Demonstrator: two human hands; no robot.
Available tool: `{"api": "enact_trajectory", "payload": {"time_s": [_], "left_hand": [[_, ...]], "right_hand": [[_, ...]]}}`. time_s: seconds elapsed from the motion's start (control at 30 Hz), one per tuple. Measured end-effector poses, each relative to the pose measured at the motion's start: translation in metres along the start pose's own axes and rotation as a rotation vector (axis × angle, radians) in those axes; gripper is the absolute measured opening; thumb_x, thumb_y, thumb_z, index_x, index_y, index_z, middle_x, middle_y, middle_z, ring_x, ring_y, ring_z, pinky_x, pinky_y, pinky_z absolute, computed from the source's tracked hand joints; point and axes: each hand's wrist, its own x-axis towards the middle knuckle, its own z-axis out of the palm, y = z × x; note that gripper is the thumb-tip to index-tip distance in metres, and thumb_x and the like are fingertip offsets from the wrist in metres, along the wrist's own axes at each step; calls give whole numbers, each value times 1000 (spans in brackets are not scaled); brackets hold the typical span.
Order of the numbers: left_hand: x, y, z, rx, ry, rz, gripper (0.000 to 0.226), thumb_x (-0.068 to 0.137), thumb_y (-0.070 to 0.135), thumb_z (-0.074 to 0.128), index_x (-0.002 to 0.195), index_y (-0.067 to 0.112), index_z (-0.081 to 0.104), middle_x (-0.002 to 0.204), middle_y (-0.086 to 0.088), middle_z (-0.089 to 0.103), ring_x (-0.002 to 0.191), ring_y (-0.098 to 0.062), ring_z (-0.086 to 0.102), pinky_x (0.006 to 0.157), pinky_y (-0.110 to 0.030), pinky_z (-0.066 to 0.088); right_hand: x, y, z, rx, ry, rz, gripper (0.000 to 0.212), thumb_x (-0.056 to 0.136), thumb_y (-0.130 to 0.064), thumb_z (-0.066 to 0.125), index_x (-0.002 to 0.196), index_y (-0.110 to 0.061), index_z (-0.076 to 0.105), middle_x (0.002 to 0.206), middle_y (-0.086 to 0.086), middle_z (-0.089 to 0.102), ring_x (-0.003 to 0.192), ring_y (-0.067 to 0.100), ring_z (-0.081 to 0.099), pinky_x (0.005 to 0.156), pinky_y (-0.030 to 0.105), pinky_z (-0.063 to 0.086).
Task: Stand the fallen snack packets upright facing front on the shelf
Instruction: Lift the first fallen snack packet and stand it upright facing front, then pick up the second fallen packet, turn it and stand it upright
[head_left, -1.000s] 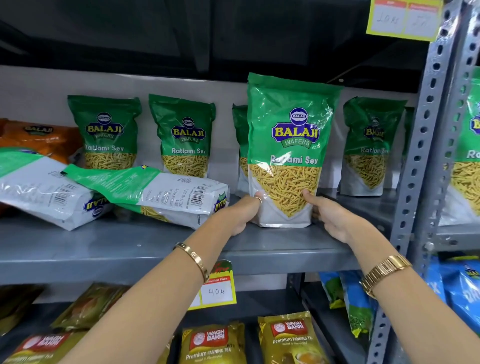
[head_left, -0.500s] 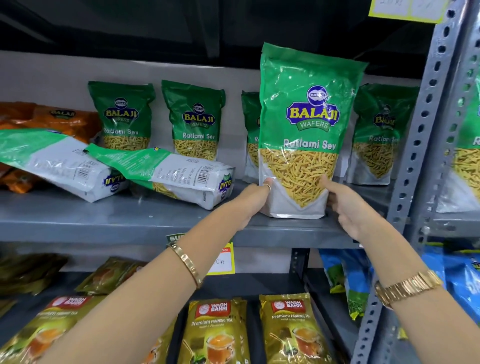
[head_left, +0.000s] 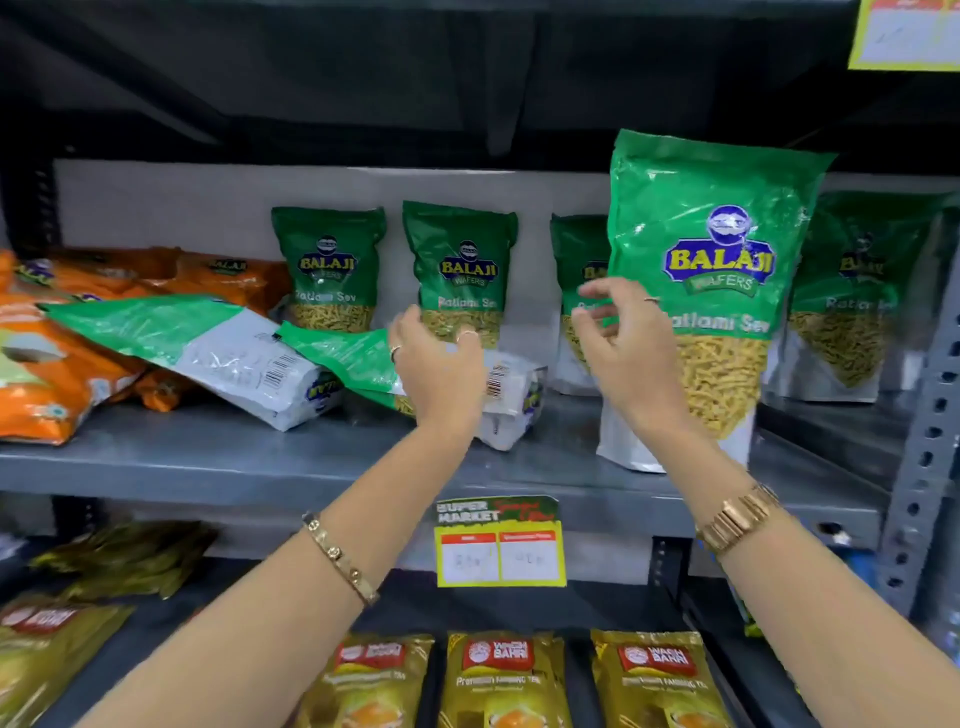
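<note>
A large green Balaji Ratlami Sev packet (head_left: 717, 249) stands upright, facing front, at the front right of the grey shelf (head_left: 208, 462). My right hand (head_left: 623, 348) hovers just left of it, fingers apart, holding nothing. My left hand (head_left: 439, 364) is open over a fallen green packet (head_left: 511, 395) that lies back side up. A second fallen green packet (head_left: 208, 348) lies to its left, barcode showing. Several more green packets (head_left: 330, 270) stand upright along the back wall.
Orange snack packets (head_left: 47, 374) lie piled at the shelf's left end. A yellow price tag (head_left: 498, 545) hangs from the shelf edge. Gold tea packets (head_left: 501, 675) fill the shelf below. A perforated steel upright (head_left: 930, 415) stands at the right.
Both hands have let go of the upright packet, which now stands alone. Both hands rose and moved left; my left hand now sits over the nearer fallen packet.
</note>
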Motion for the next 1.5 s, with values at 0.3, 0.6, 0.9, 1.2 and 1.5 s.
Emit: {"api": "enact_trajectory", "payload": {"time_s": [0.3, 0.6, 0.9, 1.2, 1.5], "left_hand": [[22, -41, -16, -212, 111, -491, 92, 75, 24, 75, 144, -1, 19, 149, -18, 27, 136, -32, 34, 110, -38, 34], [43, -80, -1, -462, -89, -605, 77, 62, 24, 82, 123, 7, 39, 126, -13, 59, 114, -29, 59, 100, -45, 48], [58, -77, -9, -345, -226, -267, 63, 68, 7, 78, 123, 1, 48, 120, -9, 65, 106, -24, 63, 88, -34, 51], [114, -52, -42, -155, -600, -38, 70, 72, -18, 67, 131, 11, 43, 119, -5, 59, 110, -21, 57, 79, -25, 54], [137, -66, -45, -67, -789, 14, 85, 73, -20, 63, 141, 20, 33, 116, 4, 60, 109, -14, 56, 81, -23, 54]], "right_hand": [[33, 4, 77, -174, -561, 305, 60, 94, -44, 40, 140, -5, 37, 147, 15, 42, 133, 30, 41, 106, 36, 34], [34, 16, 97, -78, -860, 491, 59, 93, -48, 37, 133, -6, 50, 145, 12, 47, 132, 27, 44, 115, 41, 28], [16, 15, 80, -158, -689, 378, 63, 95, -52, 23, 116, -8, 62, 121, 14, 64, 115, 27, 58, 93, 32, 39], [-13, 5, 98, -53, -513, 484, 66, 85, -58, 44, 119, -2, 48, 125, 18, 57, 113, 31, 55, 88, 36, 44], [-24, 4, 114, 0, -414, 518, 68, 78, -54, 60, 123, -6, 40, 133, 14, 53, 121, 31, 51, 98, 42, 44]]}}
